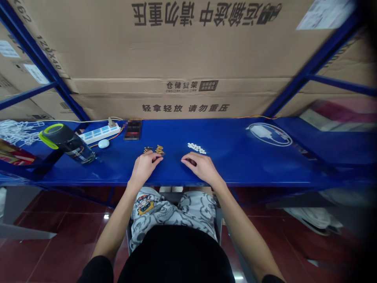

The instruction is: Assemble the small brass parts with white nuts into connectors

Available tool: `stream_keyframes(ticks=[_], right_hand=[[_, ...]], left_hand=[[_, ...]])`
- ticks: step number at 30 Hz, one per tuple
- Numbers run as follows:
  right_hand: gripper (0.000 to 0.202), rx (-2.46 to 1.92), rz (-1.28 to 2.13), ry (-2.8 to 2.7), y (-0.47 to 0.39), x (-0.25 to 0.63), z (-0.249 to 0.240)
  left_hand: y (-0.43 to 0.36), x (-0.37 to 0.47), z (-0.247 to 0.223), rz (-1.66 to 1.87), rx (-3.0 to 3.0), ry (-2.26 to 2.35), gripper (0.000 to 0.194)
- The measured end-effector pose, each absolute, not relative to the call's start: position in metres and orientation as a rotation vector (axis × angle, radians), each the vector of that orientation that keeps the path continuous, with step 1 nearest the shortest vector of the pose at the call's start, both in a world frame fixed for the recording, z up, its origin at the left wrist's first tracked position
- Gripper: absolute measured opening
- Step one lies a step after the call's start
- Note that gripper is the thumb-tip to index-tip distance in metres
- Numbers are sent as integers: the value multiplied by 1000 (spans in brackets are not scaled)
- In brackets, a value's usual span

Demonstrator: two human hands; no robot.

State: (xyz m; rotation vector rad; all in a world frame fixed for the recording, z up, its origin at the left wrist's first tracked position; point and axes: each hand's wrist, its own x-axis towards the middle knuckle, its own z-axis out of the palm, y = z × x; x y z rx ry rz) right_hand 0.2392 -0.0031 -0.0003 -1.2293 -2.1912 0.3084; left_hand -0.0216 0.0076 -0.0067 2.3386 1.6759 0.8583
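Observation:
My left hand point(146, 164) rests at the blue tabletop, its thumb and fingers drawn together in a pinch. Just beyond its fingertips lie small brass-coloured pieces point(160, 149), with a few thinner ones point(147, 149) to their left, partly behind the knuckles. My right hand point(202, 167) is also closed, thumb against curled fingers, over the table's near part. Anything in either pinch is hidden or too small to name. A cluster of small white round pieces point(196, 148) lies right behind the right hand. A gap of bare blue surface separates the two hands.
On the left stand a dark bottle with a green lid point(69, 144), a white power strip point(100, 133) and a white round object point(103, 143). A dark box point(133, 129) lies behind. At right is a coiled white cable point(269, 134). Cardboard point(182, 59) walls the back.

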Motion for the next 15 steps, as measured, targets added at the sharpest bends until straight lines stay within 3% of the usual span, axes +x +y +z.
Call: stream_keyframes(ticks=[7,15], right_hand=[[21,-1202,433,-2106,-2,240,-2],[24,-1180,627,-1987,3,238,-5]], left_hand=[[3,-17,-8,868,2258,1746,14],[7,-27,-5,757,2270,1522,20]])
